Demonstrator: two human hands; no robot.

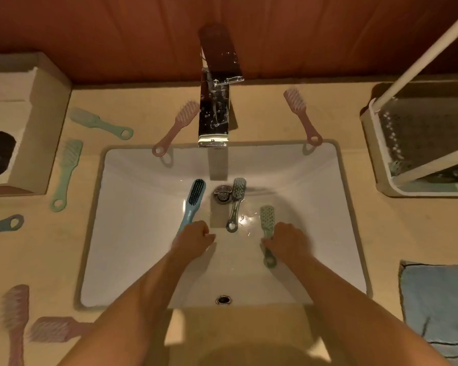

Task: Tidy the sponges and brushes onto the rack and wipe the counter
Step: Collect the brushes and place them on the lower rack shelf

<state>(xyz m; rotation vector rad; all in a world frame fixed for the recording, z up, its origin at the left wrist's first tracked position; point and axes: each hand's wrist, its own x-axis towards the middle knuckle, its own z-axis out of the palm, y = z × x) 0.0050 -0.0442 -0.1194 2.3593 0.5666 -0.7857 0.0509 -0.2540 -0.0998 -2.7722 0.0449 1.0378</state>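
- The sink is set in the counter, with the faucet at the middle of its far rim.
- Three brushes lie in the sink around the drain: the left sink brush to its left, the middle sink brush just right of it, and the right sink brush further right and nearer.
- The left hand grips the left sink brush's near end; the right hand holds the right sink brush's handle.
- The faucet-left brush and faucet-right brush lie on the counter, their handle ends over the sink's far rim.
- Left of the sink lie the far-left brush, the mid-left brush, the edge brush and, nearest, the corner brush and the front brush.
- The tissue box sits far left, the rack far right, the cloth near right.
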